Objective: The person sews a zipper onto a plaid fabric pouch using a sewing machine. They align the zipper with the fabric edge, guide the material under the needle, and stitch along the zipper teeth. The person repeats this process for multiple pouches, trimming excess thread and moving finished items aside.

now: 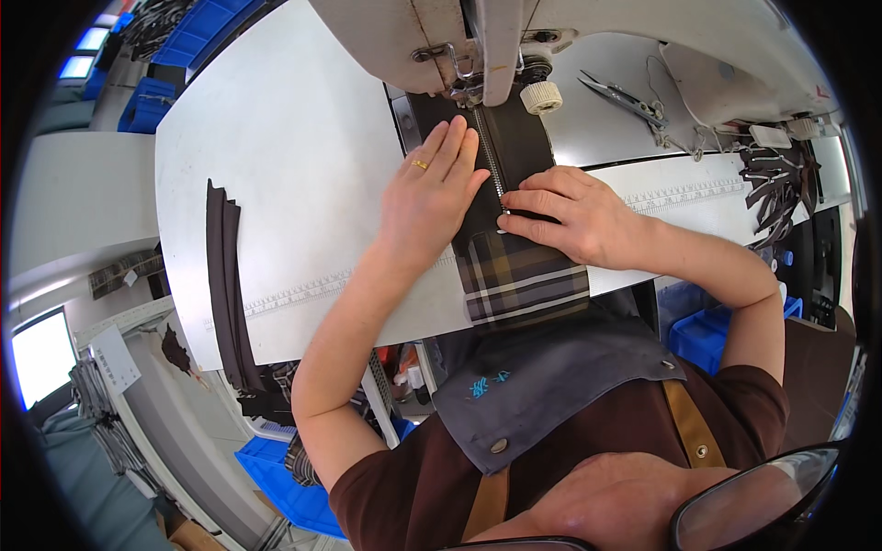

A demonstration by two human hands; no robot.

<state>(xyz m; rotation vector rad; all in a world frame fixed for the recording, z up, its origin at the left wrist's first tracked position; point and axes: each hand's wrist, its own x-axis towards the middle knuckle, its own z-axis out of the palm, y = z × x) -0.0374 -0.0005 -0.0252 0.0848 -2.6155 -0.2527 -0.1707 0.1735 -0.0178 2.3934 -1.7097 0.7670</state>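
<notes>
- The left hand [427, 202] lies palm down on dark fabric [528, 142], its fingers straight and close together, clamped on nothing, just left of a metal zipper [493, 165].
- The right hand [583, 220] is bent, its fingertips and thumb at the zipper's lower end; I cannot tell whether they pinch the cloth or only press on it.
- The dark fabric with the zipper lies on the white table [294, 138], its far end beneath the sewing machine [395, 46]; a plaid section [524, 280] runs toward the person and reaches the table's near edge.
- A blue bin [285, 491] stands low at the left, below the table; rolled plaid cloth [299, 462] shows at it, though whether it lies inside or only above is unclear.
- Another blue bin [691, 332] sits below the table at the right, its contents mostly hidden.
- At the upper left are a large blue crate [207, 32] and a smaller blue crate [147, 103]; what they hold is too small to tell.
- Dark strips [225, 275] lie on the table's left part, and thread snips [625, 96] rest right of the machine.
</notes>
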